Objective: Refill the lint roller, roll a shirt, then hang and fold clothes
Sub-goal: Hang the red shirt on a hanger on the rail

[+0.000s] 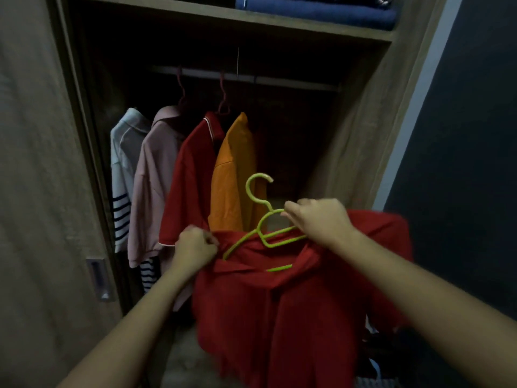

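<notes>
Dim wardrobe ahead, door slid aside on the left, and a rail running across the dark opening. Four garments hang there in a row: a white top with navy-striped cuffs, a pink shirt, a red polo with white trim, and an orange shirt on the right end. Up on the shelf sits folded blue fabric.

Front and centre, the red shirt is held up just before the hanging row, its collar at hand height, body drooping down. A green hanger lies partly tucked into the neck opening, hook pointing up and free of the rail. Left hand is closed in a fist on the shirt's collar edge, by the hanger's left arm. Right hand is clenched around the hanger's right side, fingers pinching near the neck of the hook. Both forearms reach in from the bottom.
</notes>
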Tool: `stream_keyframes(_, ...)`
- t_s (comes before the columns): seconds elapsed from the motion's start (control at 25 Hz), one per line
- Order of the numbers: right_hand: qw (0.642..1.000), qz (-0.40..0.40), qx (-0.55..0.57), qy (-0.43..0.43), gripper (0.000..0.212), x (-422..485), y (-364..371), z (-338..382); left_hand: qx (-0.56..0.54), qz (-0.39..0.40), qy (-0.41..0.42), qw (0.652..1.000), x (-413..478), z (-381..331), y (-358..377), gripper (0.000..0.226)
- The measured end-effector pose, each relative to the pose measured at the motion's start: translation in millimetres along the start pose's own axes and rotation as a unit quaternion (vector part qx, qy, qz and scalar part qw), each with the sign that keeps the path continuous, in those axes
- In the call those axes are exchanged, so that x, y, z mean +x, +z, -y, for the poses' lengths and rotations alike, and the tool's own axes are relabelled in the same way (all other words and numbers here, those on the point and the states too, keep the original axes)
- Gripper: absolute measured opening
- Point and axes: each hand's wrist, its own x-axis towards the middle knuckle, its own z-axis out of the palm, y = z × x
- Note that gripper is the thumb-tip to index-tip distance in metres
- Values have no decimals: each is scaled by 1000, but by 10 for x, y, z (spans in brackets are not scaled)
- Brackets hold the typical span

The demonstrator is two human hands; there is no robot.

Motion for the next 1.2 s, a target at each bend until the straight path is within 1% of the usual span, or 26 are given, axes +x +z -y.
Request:
stream_keyframes(0.04, 996, 19, 53, 75, 36, -27, 9, 70, 5, -52, 91, 994, -97, -213, -22, 22)
stream_keyframes(0.08, 983, 44, 111, 140, 36, -67, 24, 86, 14, -63, 182, 981, -222, -375, -36, 30)
stream_keyframes(0.12, 968, 51, 165, 181, 36, -124, 48, 57, 41, -76, 252, 964, -306, -446, -52, 38)
stream_keyframes(0.16, 958, 45, 202, 199, 36, -178, 54, 12, 86, -108, 283, 949, -334, -441, -106, 45)
stream_keyframes(0.2, 951, 29, 230, 205, 37, -223, 28, -30, 123, -145, 278, 942, -312, -388, -185, 50)
stream_keyframes(0.24, 947, 1, 250, 203, 38, -250, 16, -71, 148, -159, 259, 941, -280, -335, -283, 54)
stream_keyframes(0.28, 944, -24, 264, 197, 40, -263, 16, -100, 160, -148, 247, 944, -232, -283, -379, 59)
stream_keyframes(0.32, 942, -38, 276, 190, 42, -268, 21, -115, 156, -121, 250, 948, -181, -242, -469, 61)
stream_keyframes(0.4, 939, -45, 288, 182, 49, -266, 52, -154, 109, -89, 268, 953, -92, -186, -606, 53)
stream_keyframes(0.44, 938, -36, 293, 184, 56, -281, 77, -184, 76, -94, 271, 955, -54, -155, -660, 48)
stream_keyframes(0.52, 933, 7, 301, 198, 71, -305, 143, -247, 22, -122, 251, 960, 14, -58, -752, 45)
stream_keyframes(0.56, 936, 33, 288, 199, 71, -295, 181, -259, 15, -131, 237, 963, 33, -5, -775, 46)
stream_keyframes(0.6, 940, 45, 270, 201, 64, -259, 212, -238, 25, -140, 219, 965, 39, 33, -764, 45)
stream_keyframes(0.64, 943, 34, 260, 204, 54, -215, 243, -181, 45, -149, 194, 969, 32, 46, -727, 41)
stream_keyframes(0.68, 939, 17, 270, 214, 45, -145, 260, -74, 62, -161, 166, 971, 19, 38, -677, 34)
stream_keyframes(0.72, 920, 7, 318, 229, 38, -57, 247, 42, 71, -173, 138, 973, 8, 0, -632, 28)
stream_keyframes(0.76, 883, 29, 395, 251, 34, 46, 213, 151, 73, -186, 117, 973, -1, -67, -593, 25)
stream_keyframes(0.8, 829, 78, 482, 273, 38, 159, 185, 245, 75, -192, 99, 974, -11, -163, -561, 25)
stream_keyframes(0.84, 767, 114, 558, 297, 46, 274, 160, 323, 80, -194, 86, 974, -19, -285, -534, 27)
stream_keyframes(0.88, 706, 118, 617, 327, 53, 389, 196, 350, 81, -193, 82, 974, -23, -414, -504, 29)
stream_keyframes(0.96, 610, 60, 694, 378, 54, 620, 278, 303, 77, -176, 101, 976, -28, -677, -441, 33)
stream_keyframes(1.0, 570, 33, 719, 397, 52, 713, 291, 266, 75, -167, 113, 977, -40, -796, -413, 34)
stream_keyframes(1.04, 548, 17, 729, 410, 52, 786, 340, 233, 68, -163, 122, 977, -42, -897, -389, 34)
stream_keyframes(1.08, 556, 17, 717, 421, 54, 832, 409, 202, 54, -165, 131, 976, -28, -982, -372, 34)
stream_keyframes(1.16, 571, 9, 697, 434, 50, 906, 532, 149, 22, -171, 152, 973, 20, -1099, -305, 33)
stream_keyframes(1.2, 568, -11, 694, 443, 47, 949, 536, 128, 1, -166, 165, 972, 41, -1120, -257, 32)
